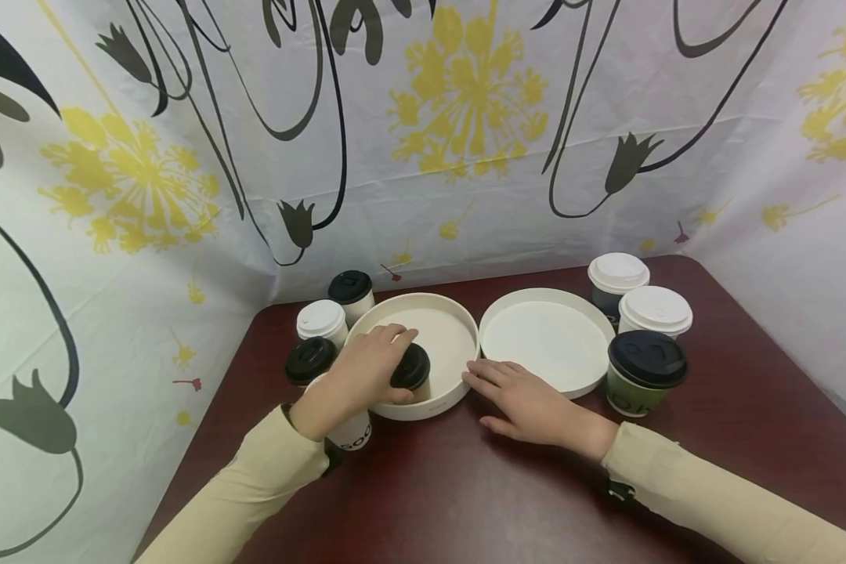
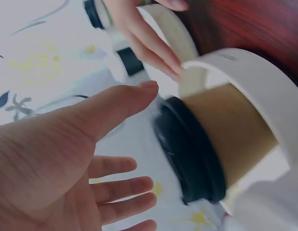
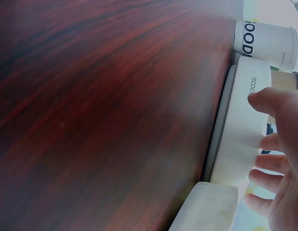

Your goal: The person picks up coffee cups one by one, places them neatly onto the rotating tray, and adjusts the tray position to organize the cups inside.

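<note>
A brown paper cup with a black lid (image 1: 412, 366) stands inside the left round tray (image 1: 446, 325), near its front left wall. Over this cup reaches my left hand (image 1: 362, 368); in the left wrist view its fingers are spread and the lid (image 2: 187, 154) shows a gap from the thumb. My right hand (image 1: 529, 401) is at the left tray's right front side, fingertips at or close to the rim; whether they touch is unclear. In the right wrist view its fingers (image 3: 266, 180) look relaxed, holding nothing. A second round tray (image 1: 546, 337) sits right beside the first.
Left of the trays are a black-lidded cup (image 1: 351, 290), a white-lidded cup (image 1: 322, 319), another black-lidded cup (image 1: 310, 359) and a lettered white cup (image 1: 352, 433). At right stand two white-lidded cups (image 1: 654, 309) and a green cup (image 1: 634, 392). A patterned cloth (image 1: 423, 227) encloses the table.
</note>
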Demonstrator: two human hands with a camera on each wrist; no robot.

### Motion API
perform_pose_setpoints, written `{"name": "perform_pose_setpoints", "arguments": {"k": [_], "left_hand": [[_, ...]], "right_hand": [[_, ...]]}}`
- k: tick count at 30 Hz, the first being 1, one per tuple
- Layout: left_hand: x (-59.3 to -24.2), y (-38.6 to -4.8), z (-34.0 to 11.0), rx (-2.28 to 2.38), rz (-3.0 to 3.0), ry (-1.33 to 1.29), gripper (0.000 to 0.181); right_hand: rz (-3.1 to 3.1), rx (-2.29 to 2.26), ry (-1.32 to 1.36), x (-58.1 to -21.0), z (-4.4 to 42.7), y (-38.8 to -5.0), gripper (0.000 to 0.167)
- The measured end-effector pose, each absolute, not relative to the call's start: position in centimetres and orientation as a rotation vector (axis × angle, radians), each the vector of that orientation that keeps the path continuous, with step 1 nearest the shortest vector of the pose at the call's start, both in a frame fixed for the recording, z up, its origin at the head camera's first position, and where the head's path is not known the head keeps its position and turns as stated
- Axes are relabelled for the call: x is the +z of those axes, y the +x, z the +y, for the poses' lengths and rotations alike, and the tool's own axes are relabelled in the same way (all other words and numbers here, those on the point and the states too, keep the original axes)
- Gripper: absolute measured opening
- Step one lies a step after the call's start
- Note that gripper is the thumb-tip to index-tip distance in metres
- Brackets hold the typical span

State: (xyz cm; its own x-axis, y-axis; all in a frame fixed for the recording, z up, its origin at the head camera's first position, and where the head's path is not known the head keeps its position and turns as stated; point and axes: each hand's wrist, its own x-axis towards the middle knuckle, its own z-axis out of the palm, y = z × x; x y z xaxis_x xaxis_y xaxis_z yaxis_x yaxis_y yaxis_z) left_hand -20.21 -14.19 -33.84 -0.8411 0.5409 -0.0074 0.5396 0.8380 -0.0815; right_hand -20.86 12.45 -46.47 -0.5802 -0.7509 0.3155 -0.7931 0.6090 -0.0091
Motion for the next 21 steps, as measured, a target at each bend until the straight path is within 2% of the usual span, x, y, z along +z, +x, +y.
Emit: {"name": "perform_pose_setpoints", "arguments": {"k": [7,14,21], "left_hand": [[-33.9,-16.5,-12.5,0.118,-2.731,-1.016,0.08],[-37.0,-13.4,-10.8,0.171,-2.72,-1.127,0.079],[-40.2,-12.8,-10.4,0.186,-2.824,-1.056,0.088]], "right_hand": [[-2.552,0.201,1.254,-46.6,12.4,-20.8,0.071],[-2.551,0.214,1.262,-46.7,12.2,-20.5,0.071],[-2.563,0.168,1.264,-46.4,11.8,-20.1,0.071]]}}
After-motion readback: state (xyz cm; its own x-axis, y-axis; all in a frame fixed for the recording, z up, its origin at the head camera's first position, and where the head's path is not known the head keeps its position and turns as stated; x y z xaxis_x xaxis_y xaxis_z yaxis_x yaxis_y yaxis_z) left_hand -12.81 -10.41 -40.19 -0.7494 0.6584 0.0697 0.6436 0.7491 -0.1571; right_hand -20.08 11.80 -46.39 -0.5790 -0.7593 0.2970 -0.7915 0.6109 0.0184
